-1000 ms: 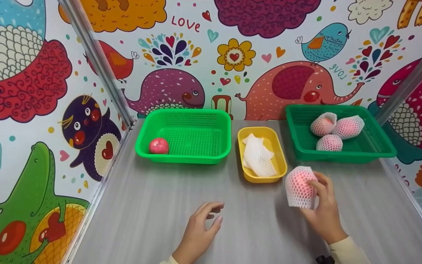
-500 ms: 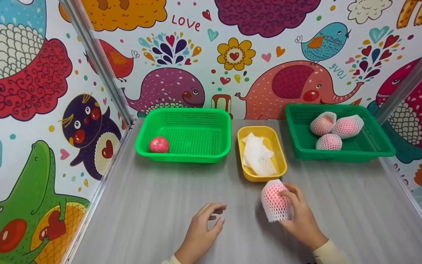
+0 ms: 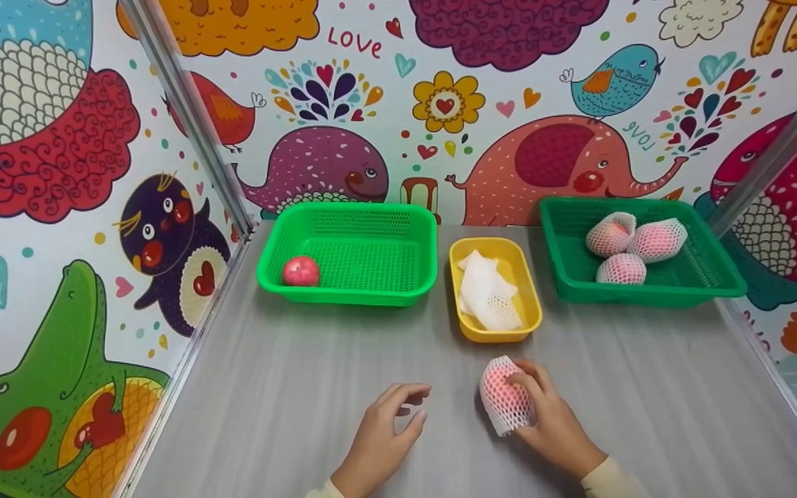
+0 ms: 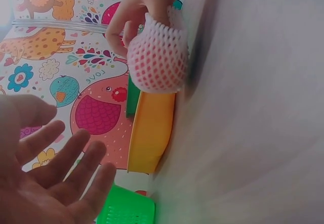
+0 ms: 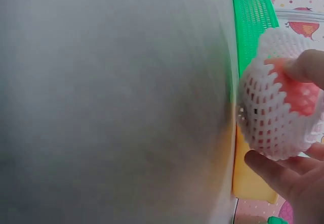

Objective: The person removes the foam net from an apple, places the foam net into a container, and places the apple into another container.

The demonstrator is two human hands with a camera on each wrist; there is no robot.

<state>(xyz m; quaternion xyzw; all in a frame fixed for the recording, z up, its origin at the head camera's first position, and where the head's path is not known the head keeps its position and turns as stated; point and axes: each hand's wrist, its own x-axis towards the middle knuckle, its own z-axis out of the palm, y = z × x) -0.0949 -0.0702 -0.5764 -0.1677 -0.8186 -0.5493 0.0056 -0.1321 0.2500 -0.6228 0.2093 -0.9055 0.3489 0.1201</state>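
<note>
My right hand holds a pinkish-red round fruit in a white foam net sleeve, just above the grey table in front of the yellow tray. In the right wrist view, thumb and fingers grip the netted fruit, and bare red skin shows at an opening of the net. The left hand hovers to the left of it, apart from it, fingers loosely bent and holding nothing. In the left wrist view that left hand appears with fingers spread, the netted fruit beyond it.
A bright green basket at the back left holds one bare red fruit. The yellow tray in the middle holds white foam nets. In the dark green basket at the back right lie several netted fruits. Patterned walls enclose the table.
My right hand has carried the netted fruit left and toward me, from near the dark green basket to in front of the yellow tray. The left hand has barely moved.
</note>
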